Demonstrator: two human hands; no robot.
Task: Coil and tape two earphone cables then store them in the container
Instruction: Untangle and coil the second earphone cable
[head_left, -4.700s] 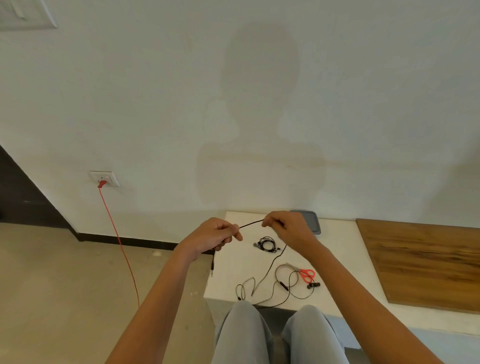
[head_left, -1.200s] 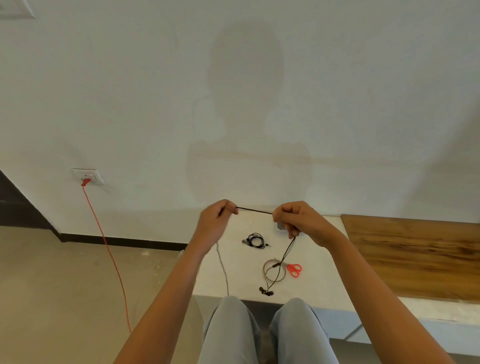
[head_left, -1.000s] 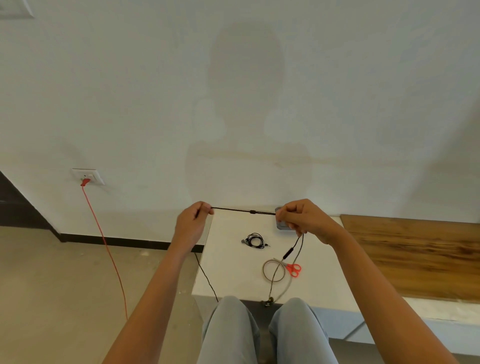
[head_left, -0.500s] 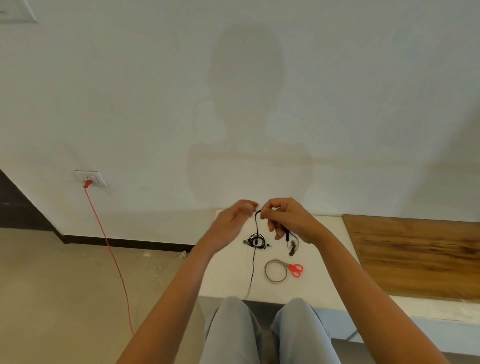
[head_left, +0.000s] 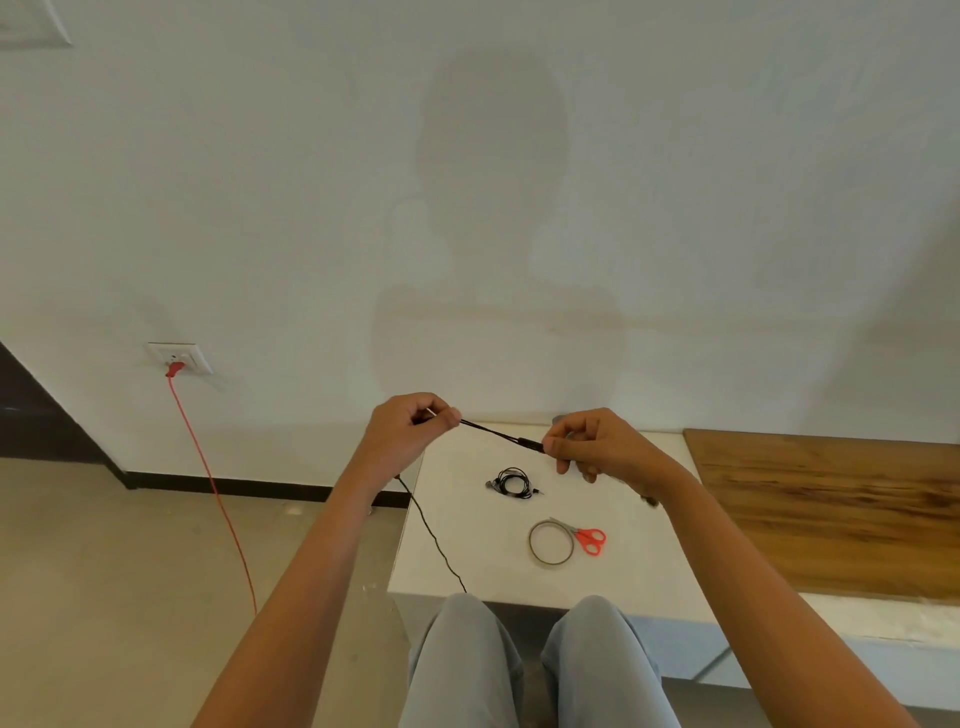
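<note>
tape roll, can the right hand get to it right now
Probably yes: the tape roll lies uncovered on the table close to the right hand, only the scissors touching its right edge. But that hand pinches the earphone cable and would have to let go first.

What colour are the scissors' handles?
Red, on the scissors beside the tape roll, head view.

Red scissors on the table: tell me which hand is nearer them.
Right. The right hand is held almost directly beyond the red scissors; the left hand is far off to their left. Both pinch the earphone cable.
</note>
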